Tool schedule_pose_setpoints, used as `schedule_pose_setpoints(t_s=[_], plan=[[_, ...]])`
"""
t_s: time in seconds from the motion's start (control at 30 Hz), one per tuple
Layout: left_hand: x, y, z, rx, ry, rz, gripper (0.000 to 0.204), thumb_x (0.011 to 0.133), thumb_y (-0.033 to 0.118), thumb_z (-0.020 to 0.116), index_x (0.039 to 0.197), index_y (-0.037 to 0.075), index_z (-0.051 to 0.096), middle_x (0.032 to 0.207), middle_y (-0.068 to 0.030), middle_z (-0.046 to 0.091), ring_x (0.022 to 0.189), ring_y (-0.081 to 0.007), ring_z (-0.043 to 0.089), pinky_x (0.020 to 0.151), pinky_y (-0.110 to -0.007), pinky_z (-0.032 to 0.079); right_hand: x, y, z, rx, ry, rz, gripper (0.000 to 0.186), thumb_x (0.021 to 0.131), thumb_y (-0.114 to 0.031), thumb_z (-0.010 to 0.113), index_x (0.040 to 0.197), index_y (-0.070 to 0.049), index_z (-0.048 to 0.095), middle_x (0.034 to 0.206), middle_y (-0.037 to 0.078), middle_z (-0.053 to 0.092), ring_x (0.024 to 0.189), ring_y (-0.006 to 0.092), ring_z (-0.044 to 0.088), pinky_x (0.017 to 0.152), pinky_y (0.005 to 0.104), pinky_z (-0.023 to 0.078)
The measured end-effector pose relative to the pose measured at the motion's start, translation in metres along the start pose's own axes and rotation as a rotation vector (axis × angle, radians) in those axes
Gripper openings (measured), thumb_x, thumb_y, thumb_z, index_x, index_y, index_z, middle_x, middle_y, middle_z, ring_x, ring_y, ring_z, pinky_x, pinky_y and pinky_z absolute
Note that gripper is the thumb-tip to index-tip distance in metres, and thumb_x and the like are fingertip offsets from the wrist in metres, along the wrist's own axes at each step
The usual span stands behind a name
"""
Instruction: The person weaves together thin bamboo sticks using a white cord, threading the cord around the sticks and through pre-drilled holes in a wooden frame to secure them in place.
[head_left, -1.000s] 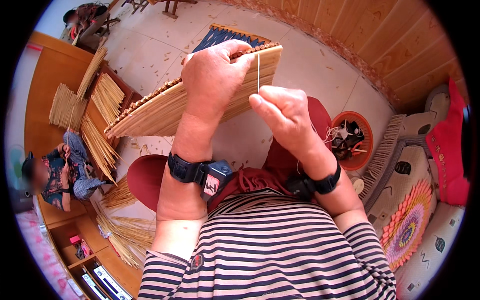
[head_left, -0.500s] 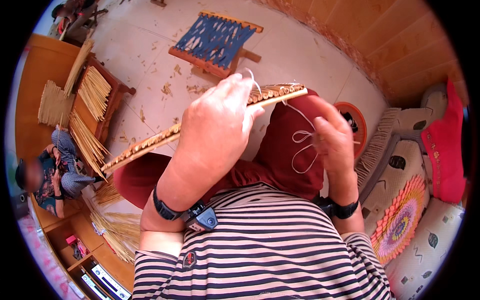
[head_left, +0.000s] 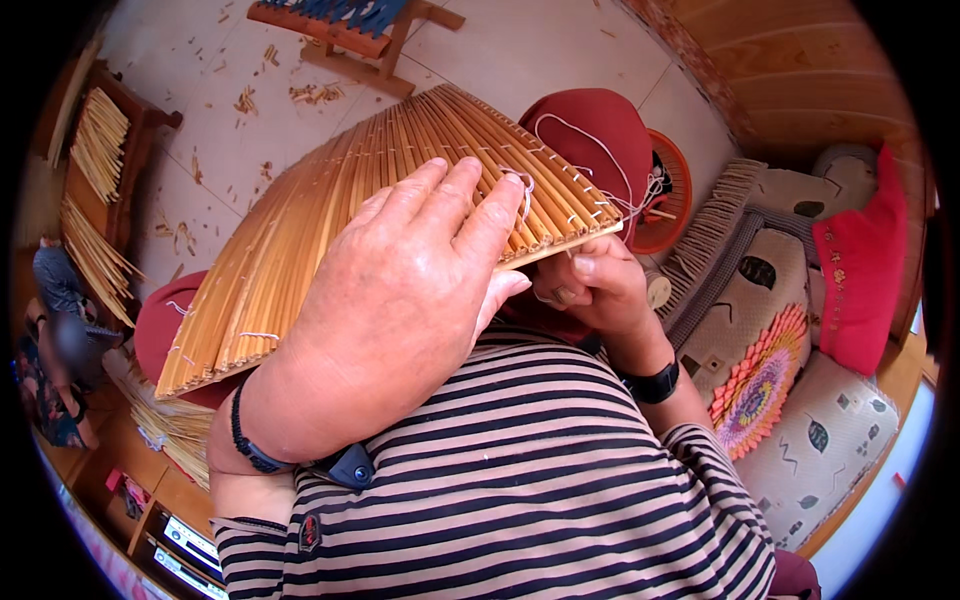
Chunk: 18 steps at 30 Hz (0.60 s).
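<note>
Stick mat (head_left: 310, 220) has tipped face-up; left hand (head_left: 400, 270) lies open on it, right hand (head_left: 600, 285) curled by its right corner, can't tell on what. Probably light, bendy: grab its edges.

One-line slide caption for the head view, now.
Left hand laid across a stitched mat of slim golden stalks, curled right hand at its near edge, thin white thread over a dark-red trouser knee.

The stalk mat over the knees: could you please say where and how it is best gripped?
The stalk mat is probably best gripped by its left edge, coming from the left and pinching top and underside: it is thin and broad, and that edge is uncovered, while the left hand lies on top and the right hand is at the near right corner.
</note>
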<state>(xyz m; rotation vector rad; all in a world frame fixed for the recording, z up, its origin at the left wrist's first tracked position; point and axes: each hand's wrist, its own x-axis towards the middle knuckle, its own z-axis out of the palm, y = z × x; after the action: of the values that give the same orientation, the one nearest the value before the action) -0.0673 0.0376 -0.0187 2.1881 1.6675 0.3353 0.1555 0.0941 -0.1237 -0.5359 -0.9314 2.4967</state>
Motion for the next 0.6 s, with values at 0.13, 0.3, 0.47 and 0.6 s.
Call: schedule_pose_setpoints(t_s=[0.13,0.3,0.47,0.6], plan=[[0.002,0.002,0.001,-0.066,-0.004,-0.024,0.064,0.085,0.026,0.072,0.139,0.002,0.048,0.130,-0.0239,0.058,0.121,-0.0380,0.056,0.103,-0.043,0.045,0.001,0.006,0.004,0.058,0.017,-0.103,0.037,0.095,-0.031,0.056,0.070,-0.004,0.051,0.060,0.000,0.044,0.054,0.0117,0.037,0.055,0.0265,0.032],[0.005,0.003,-0.003,-0.050,-0.021,-0.066,0.064,0.087,0.027,0.070,0.141,0.002,0.046,0.130,-0.0248,0.058,0.120,-0.0388,0.057,0.103,-0.043,0.046,0.001,0.001,0.009,-0.206,0.226,-0.239,0.040,0.098,-0.033,0.061,0.072,-0.003,0.055,0.062,-0.001,0.048,0.055,0.0077,0.040,0.052,0.0228,0.031],[0.010,-0.002,-0.005,-0.149,-0.019,-0.032,0.059,0.086,0.019,0.071,0.138,0.000,0.049,0.130,-0.0236,0.058,0.121,-0.0382,0.057,0.104,-0.043,0.046,0.004,-0.003,0.019,-0.295,0.345,-0.260,0.040,0.100,-0.033,0.059,0.073,-0.004,0.056,0.059,-0.002,0.047,0.053,0.0072,0.039,0.049,0.0232,0.029],[0.017,-0.007,-0.007,-0.219,-0.013,0.046,0.049,0.085,0.009,0.070,0.130,-0.003,0.055,0.127,-0.0215,0.062,0.118,-0.0370,0.060,0.102,-0.042,0.049,0.010,-0.010,0.033,-0.438,0.472,-0.251,0.042,0.100,-0.037,0.057,0.077,-0.002,0.057,0.059,0.000,0.048,0.051,0.0073,0.038,0.048,0.0238,0.028]])
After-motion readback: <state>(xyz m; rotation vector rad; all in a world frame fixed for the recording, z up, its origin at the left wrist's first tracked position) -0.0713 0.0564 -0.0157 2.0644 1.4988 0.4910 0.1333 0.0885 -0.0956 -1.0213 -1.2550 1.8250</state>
